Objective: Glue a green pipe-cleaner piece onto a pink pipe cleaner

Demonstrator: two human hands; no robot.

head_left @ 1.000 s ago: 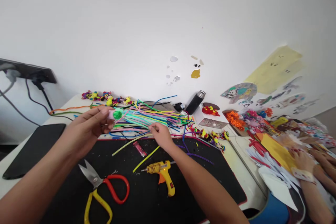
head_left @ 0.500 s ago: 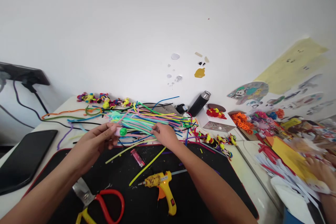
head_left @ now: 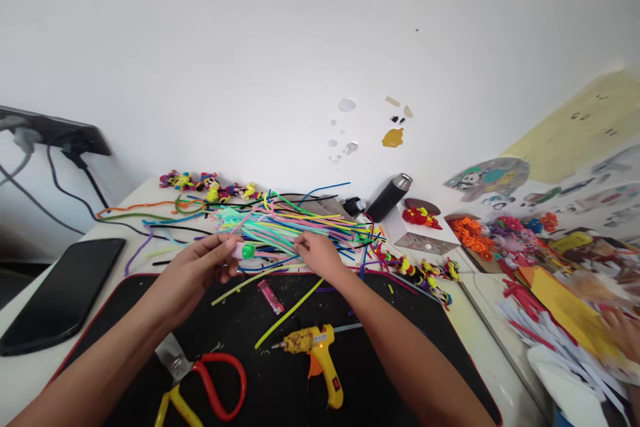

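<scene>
My left hand (head_left: 213,263) pinches a small fuzzy pink and green piece (head_left: 245,251) between thumb and fingers, above the near left side of the pile. My right hand (head_left: 317,255) reaches into a heap of coloured pipe cleaners (head_left: 280,227), its fingertips closed on pale green ones among them. Which stem it grips, and how many, I cannot make out. Below the hands on the black mat (head_left: 260,387) lie a pink lighter (head_left: 271,297), a yellow pipe cleaner (head_left: 289,313), a yellow glue gun (head_left: 315,350) with its light on, and scissors (head_left: 200,373) with red and yellow handles.
A black phone (head_left: 63,293) lies at left. Small pipe-cleaner figures (head_left: 215,187) line the wall; more figures (head_left: 425,273) lie right. Behind them are a dark flask (head_left: 390,197) and a white box (head_left: 423,230). Another person's hand (head_left: 623,330) is at far right, over papers.
The whole view has shifted, so things sit slightly further right. Both hands keep nearly the same place relative to the pile, and the left still holds the pink and green piece.
</scene>
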